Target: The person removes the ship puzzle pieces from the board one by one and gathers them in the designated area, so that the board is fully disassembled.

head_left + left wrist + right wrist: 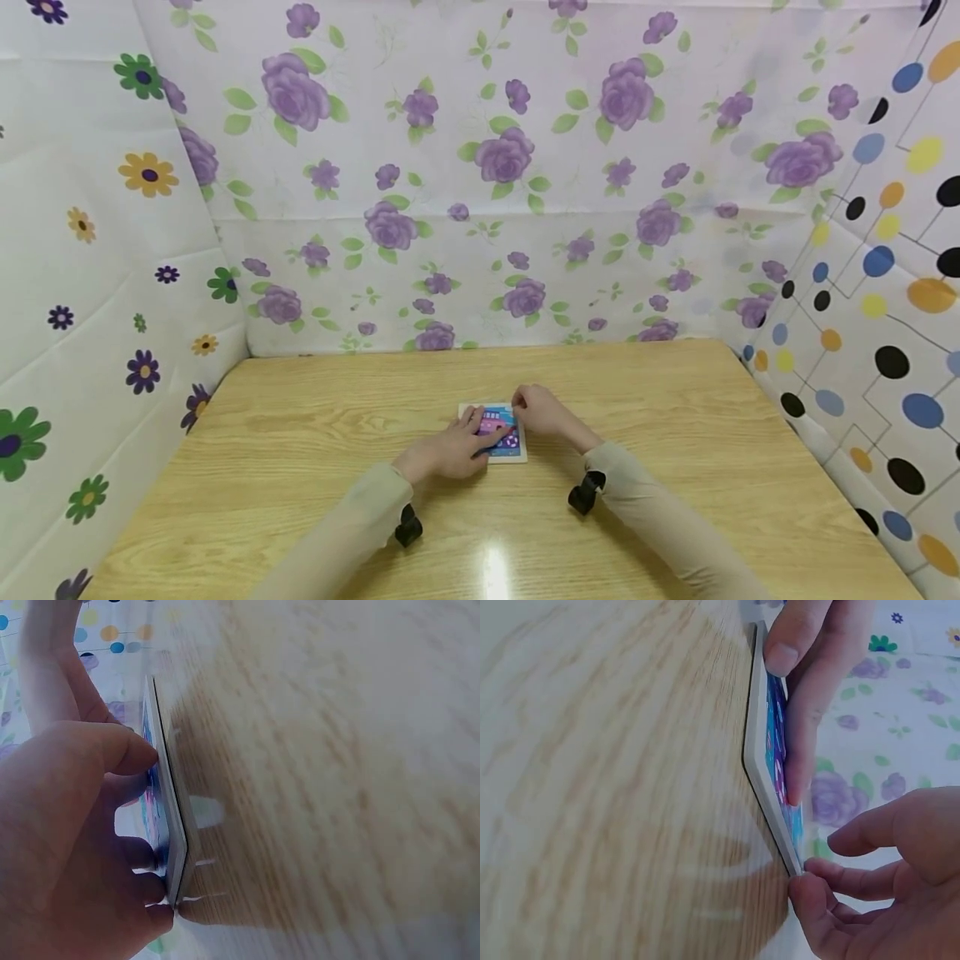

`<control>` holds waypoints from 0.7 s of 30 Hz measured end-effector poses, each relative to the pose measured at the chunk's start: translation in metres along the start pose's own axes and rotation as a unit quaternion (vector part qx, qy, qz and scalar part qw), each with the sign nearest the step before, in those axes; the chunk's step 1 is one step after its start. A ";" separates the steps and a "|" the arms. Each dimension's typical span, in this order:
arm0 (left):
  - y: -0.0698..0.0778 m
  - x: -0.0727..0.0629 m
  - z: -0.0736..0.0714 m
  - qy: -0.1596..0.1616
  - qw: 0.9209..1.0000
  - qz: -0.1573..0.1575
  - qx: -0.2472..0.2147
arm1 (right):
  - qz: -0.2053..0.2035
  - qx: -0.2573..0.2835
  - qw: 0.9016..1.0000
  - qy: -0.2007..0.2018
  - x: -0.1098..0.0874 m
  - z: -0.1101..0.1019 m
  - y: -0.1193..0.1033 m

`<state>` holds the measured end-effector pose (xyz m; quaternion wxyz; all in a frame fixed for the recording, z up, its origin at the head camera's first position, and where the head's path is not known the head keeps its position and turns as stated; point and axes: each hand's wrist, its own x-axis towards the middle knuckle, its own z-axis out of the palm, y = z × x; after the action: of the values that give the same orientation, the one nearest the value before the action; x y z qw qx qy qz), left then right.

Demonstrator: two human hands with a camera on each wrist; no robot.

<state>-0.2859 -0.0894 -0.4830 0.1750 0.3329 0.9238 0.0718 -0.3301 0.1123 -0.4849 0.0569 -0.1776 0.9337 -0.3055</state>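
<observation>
A thin, flat picture board (507,457) with a pale border and a pink, blue and purple print lies on the table. Across its left part spreads my left hand (453,450), with fingers extended and fingertips resting on the print. My right hand (543,410) is at the board's far right corner. In the right wrist view, that hand's bent fingers (821,896) touch the board's corner, while its thumb stands apart from it. The left wrist view shows the board (168,787) edge-on, with my left thumb (139,754) at its near side. My hands cover part of the print.
The wooden table (315,433) extends around the board on every side. Behind it hangs a cloth with purple roses (502,158). A flowered cloth (97,275) borders the left, and a dotted cloth (885,317) the right. Black bands with small devices (585,493) sit on both wrists.
</observation>
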 end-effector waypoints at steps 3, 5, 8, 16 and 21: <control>0.000 0.000 0.000 -0.001 1.000 0.000 0.002 | 0.010 0.016 1.000 0.000 -0.001 0.000 0.000; 0.000 0.000 0.001 -0.004 1.000 0.001 0.008 | 0.013 0.024 1.000 0.000 -0.001 0.001 0.000; -0.001 0.000 0.001 -0.001 1.000 0.007 0.015 | 0.015 0.037 0.999 0.004 0.000 0.001 0.000; -0.001 0.001 0.000 0.000 1.000 0.007 0.019 | 0.037 0.084 0.996 0.014 0.005 0.001 0.002; -0.002 0.001 0.001 -0.004 1.000 0.014 0.025 | 0.050 0.109 0.993 0.009 0.007 0.003 0.007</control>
<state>-0.2877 -0.0906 -0.4846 0.1693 0.3501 0.9199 0.0502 -0.3383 0.1132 -0.4910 0.0826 -0.1202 0.9030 -0.4041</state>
